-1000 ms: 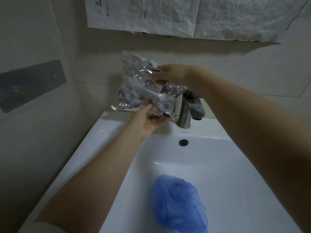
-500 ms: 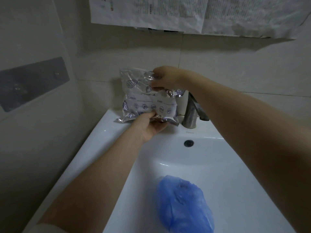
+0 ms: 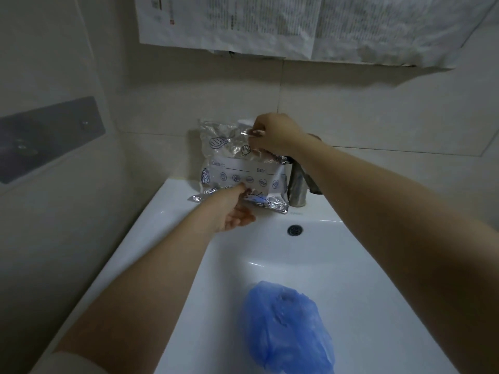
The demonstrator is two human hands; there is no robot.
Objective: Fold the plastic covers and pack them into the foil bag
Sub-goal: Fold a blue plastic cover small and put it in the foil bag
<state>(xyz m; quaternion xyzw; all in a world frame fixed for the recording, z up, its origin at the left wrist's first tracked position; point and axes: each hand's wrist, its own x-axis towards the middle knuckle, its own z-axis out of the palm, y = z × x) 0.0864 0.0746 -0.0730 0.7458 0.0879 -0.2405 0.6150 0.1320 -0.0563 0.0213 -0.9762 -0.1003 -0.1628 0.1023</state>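
Crinkled silver foil bag (image 3: 240, 168) now stood upright against wall on white sink (image 3: 172, 211) ledge; right hand (image 3: 275, 134) pinches top edge, left hand (image 3: 232, 209) grips bottom; crumpled blue plastic cover (image 3: 286, 325) in basin, not yet packed

A white sink (image 3: 172, 203) with a round overflow hole (image 3: 294, 229) and a metal tap (image 3: 298, 188) sits against pale tiled walls (image 3: 378, 114) in dim light, with printed paper sheets (image 3: 243, 22) taped above and a dark plate (image 3: 48, 136) on the left wall
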